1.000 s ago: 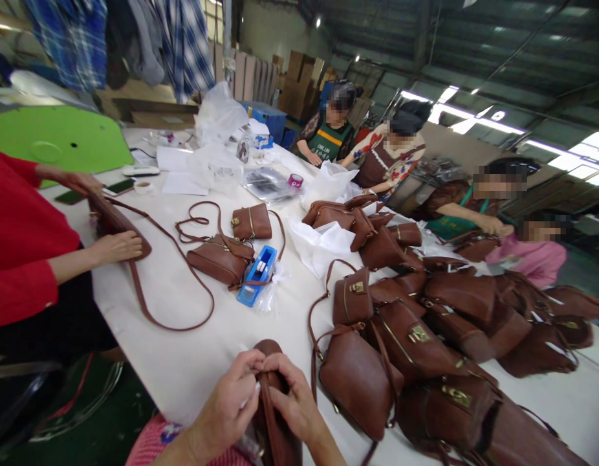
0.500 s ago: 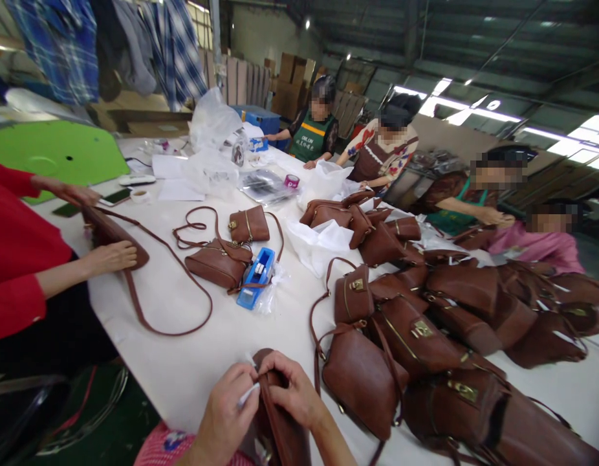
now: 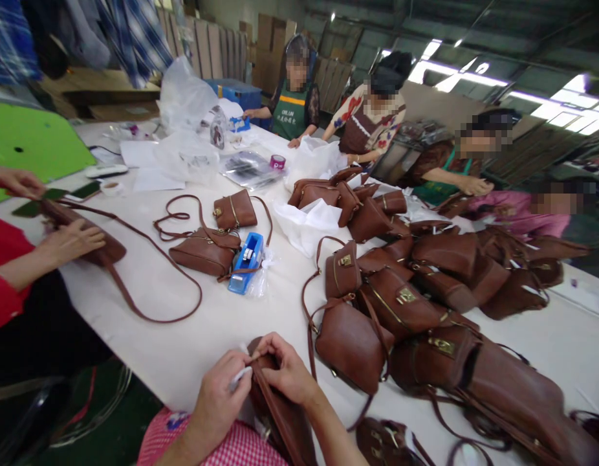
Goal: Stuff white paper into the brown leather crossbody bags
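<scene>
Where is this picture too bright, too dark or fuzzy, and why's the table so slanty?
Head view, upper right: the overhead patches glare white; head view, lower left: the floor is dim; head view, bottom middle: the white bit in the left hand is too soft to name; head view overall: the table slants, perhaps from a tilted wide lens.

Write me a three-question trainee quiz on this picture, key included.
1. Multiple choice. The wearer's left hand and right hand are at the same brown bag. Which has a white scrap at its fingers?
A) the right
B) the left
C) neither

2. True or false: a blue tape dispenser sits on the white table.

3. Fill in the blank: the co-worker at the left edge, with a hand on another bag, has a ____ sleeve.

Key: 1 B; 2 true; 3 red.
</scene>
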### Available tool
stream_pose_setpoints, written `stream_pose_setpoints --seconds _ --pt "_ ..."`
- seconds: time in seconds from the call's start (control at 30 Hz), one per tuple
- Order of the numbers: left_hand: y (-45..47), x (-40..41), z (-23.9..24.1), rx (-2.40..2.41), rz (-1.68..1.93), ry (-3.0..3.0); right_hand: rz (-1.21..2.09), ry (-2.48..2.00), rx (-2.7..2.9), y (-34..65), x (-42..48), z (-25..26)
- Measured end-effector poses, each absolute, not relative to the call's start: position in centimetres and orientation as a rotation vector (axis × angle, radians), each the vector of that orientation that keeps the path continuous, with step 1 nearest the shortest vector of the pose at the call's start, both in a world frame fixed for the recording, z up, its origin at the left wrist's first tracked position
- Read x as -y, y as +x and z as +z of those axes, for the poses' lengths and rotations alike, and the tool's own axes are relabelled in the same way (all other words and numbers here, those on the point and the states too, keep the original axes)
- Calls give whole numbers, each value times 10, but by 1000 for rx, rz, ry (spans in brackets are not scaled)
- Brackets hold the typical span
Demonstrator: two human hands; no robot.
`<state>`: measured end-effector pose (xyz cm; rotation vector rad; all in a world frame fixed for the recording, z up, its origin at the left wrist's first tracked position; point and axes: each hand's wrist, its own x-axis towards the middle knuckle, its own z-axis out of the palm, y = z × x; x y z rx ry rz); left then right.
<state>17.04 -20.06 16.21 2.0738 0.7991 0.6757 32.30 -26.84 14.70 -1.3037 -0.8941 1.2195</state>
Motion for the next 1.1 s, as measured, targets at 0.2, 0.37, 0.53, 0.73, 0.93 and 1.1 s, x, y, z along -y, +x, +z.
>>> stream_pose_setpoints --seconds 0.2,0.37,0.53,0.73,0.93,1.1 --pt "174 196 156 -856 516 2076 1171 -1576 1039 318 284 162" --pt "177 198 162 -757 475 2099 725 -2118 1240 299 316 173" --pt "177 203 167 -643 549 2214 276 -2326 1436 280 333 152" --pt "167 202 166 -652 568 2203 343 -2121 1621 286 340 156" --pt "171 197 144 -665 331 1902 631 -1878 1606 312 346 150" --pt "178 192 132 -737 121 1626 737 -1825 1592 322 346 146"
